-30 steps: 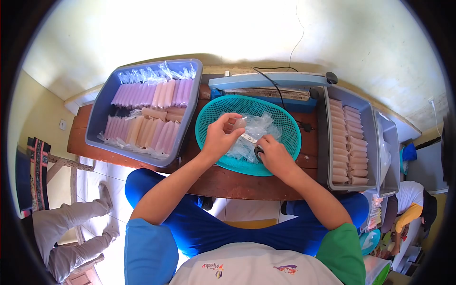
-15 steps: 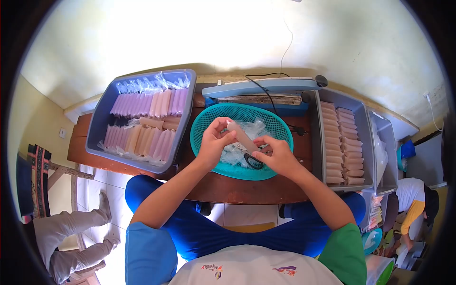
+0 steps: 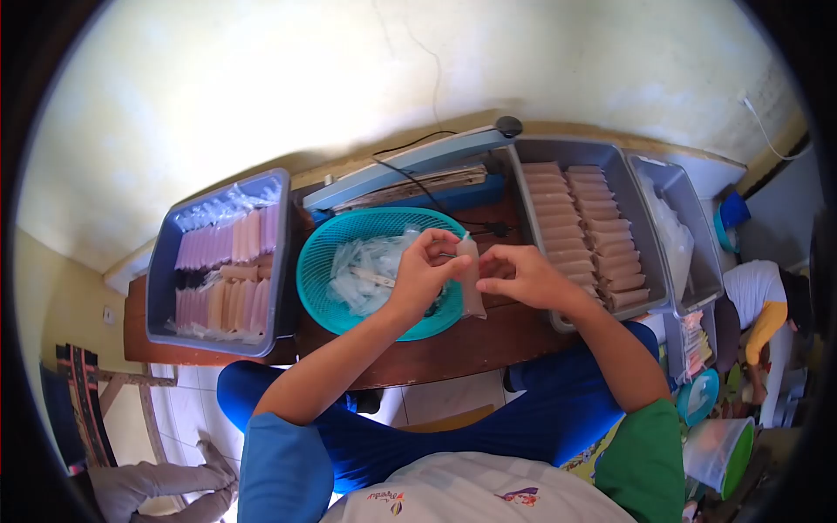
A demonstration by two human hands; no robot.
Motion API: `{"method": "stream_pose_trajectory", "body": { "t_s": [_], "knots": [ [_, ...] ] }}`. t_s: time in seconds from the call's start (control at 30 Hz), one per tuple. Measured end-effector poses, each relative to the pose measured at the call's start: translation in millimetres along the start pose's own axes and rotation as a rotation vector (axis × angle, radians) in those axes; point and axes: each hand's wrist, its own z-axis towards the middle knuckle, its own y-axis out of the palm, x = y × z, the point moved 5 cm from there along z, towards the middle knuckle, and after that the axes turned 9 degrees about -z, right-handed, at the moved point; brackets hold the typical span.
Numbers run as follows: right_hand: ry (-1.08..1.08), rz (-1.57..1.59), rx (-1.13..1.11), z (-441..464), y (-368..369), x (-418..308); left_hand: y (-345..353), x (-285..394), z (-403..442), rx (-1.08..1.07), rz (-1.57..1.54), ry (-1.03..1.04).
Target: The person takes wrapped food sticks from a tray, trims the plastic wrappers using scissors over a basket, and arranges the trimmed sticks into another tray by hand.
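A slim clear plastic tube packet with pinkish-brown filling [image 3: 469, 277] is held upright above the right rim of the turquoise mesh basket [image 3: 318, 307]. My left hand [image 3: 425, 277] pinches it near its twisted top end. My right hand [image 3: 530, 277] is at the packet's right side, fingers curved and apart; whether its thumb touches the packet I cannot tell. Empty clear plastic bags [image 3: 356, 261] fill the basket, with a pale strip-like handle [image 3: 373, 277] among them. Scissors seen there earlier are mostly hidden by my left hand.
A bin of purple and peach packets [image 3: 281, 227] stands left. At right is a grey bin of pinkish-brown packets [image 3: 641, 218], beside another bin holding plastic [image 3: 704, 235]. A blue sealer [image 3: 418, 170] with a cord lies behind the basket. Another person [image 3: 754, 296] bends at far right.
My view has turned right, so the table has shifted left. The packet has gone from slanted over the basket to upright at its right rim, and my right hand has left its lower end.
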Motion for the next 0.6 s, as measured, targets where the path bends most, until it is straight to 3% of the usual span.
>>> {"method": "stream_pose_trajectory", "body": {
  "t_s": [0.1,0.37,0.53,0.6],
  "knots": [
    [0.133,0.266,0.002,-10.1,-27.3,19.3,35.4,-14.4,22.6,-0.080,0.018,-0.008],
    [0.260,0.402,0.191,-36.1,-116.5,35.7,107.6,-24.3,85.1,-0.222,0.079,0.024],
    [0.314,0.300,0.296,-46.5,-161.2,58.4,148.6,-41.5,112.5,-0.294,0.068,-0.005],
    [0.326,0.286,0.461,-51.6,-184.8,87.2,162.3,-56.6,120.0,-0.375,-0.027,-0.267]
  ]
}}
